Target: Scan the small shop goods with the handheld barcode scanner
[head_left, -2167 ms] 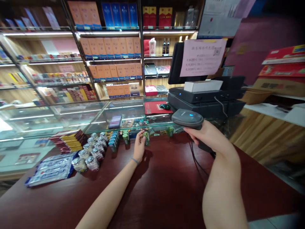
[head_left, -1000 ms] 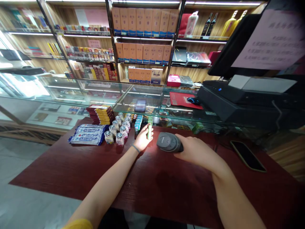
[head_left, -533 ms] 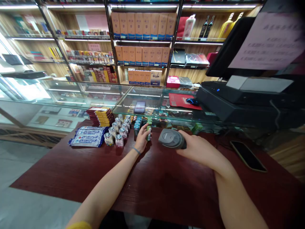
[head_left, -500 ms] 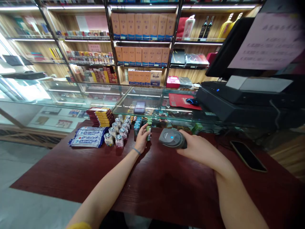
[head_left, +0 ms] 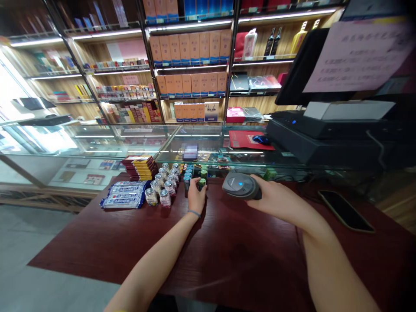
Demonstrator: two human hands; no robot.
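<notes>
My left hand [head_left: 196, 197] has its fingers closed around a small green bottle [head_left: 202, 183], the front one of a row of green-capped bottles [head_left: 203, 170]. Beside that row, to the left, stands a row of blue-capped bottles [head_left: 187, 175]. My right hand [head_left: 268, 190] grips a dark grey barcode scanner [head_left: 239, 185] with a blue light on top; its head points left, above the table, apart from the bottles. Left of the blue bottles are rows of small glass jars [head_left: 164, 198] with silver lids.
Blue-and-white packets [head_left: 125, 195] and a stack of red and yellow packs [head_left: 141, 168] lie on the dark red table [head_left: 130, 251]. A phone [head_left: 346, 210] lies at right, below a black monitor [head_left: 300, 65]. A glass counter [head_left: 208, 136] runs behind the table.
My left hand has lowered the green bottle from a raised, label-showing position to the front of its row. The scanner stays in my right hand, shifted slightly right in view. The camera has tilted up.
</notes>
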